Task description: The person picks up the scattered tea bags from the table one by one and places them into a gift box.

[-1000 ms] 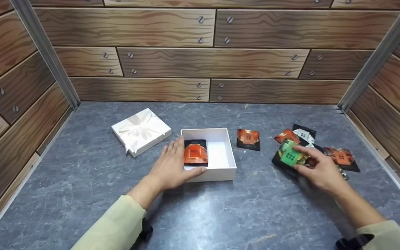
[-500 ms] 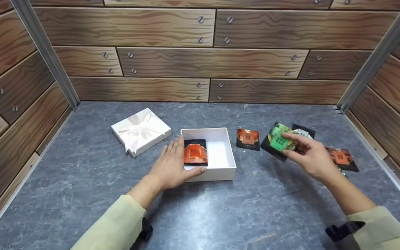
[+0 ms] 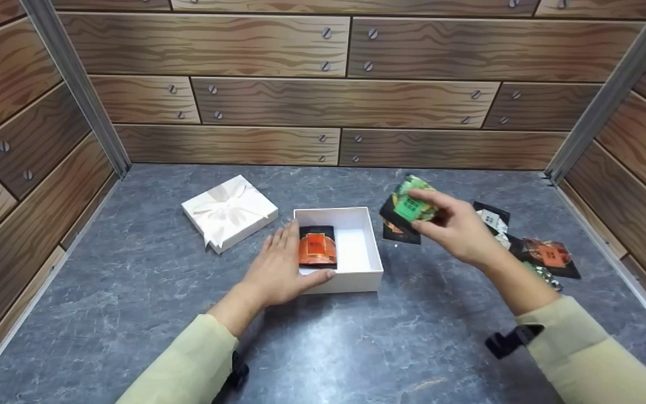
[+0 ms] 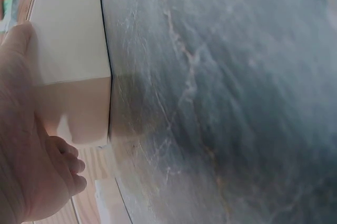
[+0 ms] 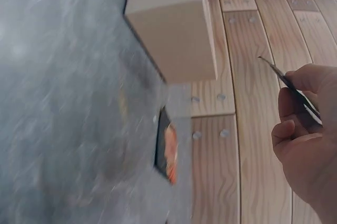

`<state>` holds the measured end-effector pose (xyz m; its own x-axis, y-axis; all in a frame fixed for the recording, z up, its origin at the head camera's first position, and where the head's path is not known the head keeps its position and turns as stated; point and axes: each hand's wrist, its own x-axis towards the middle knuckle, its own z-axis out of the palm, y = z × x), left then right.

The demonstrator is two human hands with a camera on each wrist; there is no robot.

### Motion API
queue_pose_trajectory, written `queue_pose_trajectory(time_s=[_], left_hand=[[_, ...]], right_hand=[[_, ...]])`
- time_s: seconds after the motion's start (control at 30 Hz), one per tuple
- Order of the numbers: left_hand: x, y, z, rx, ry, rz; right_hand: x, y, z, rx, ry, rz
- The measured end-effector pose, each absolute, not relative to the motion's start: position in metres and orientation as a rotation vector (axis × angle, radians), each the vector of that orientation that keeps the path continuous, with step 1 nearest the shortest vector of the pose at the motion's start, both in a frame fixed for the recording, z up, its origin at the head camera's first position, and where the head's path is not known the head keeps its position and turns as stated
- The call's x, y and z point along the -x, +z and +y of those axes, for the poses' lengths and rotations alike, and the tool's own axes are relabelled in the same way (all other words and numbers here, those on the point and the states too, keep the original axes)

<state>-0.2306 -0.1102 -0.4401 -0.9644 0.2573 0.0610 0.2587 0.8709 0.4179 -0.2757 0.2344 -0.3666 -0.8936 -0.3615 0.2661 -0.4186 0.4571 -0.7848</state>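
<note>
The right hand [image 3: 457, 227] has carried the green packet [image 3: 408, 206] away from the pile [image 3: 552, 255], now behind its fingers, and over the loose packet [image 3: 400, 234]. Thumb and fingers pinch the green packet's edge; the box [image 3: 351, 282] sits to their left. The left hand [image 3: 275, 272] has stayed against the box, fingers straight, thumb spread, the orange packet [image 3: 317, 251] inside just beside them. The transfer seems partway: the green packet remains outside.
</note>
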Motion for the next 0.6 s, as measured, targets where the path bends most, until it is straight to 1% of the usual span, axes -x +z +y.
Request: queue_pose_trajectory(time_s=[0.13, 0.3, 0.6], left_hand=[[0.230, -0.440, -0.110, 0.418, -0.679, -3.040], [0.230, -0.439, -0.111, 0.411, -0.666, -3.063], [0.231, -0.438, -0.110, 0.396, -0.686, -3.068]], right_hand=[[0.281, -0.363, 0.215, -0.730, 1.488, -2.597], [0.286, -0.362, 0.193, -0.694, 1.627, -2.518], [0.302, -0.365, 0.164, -0.676, 1.549, -2.490]])
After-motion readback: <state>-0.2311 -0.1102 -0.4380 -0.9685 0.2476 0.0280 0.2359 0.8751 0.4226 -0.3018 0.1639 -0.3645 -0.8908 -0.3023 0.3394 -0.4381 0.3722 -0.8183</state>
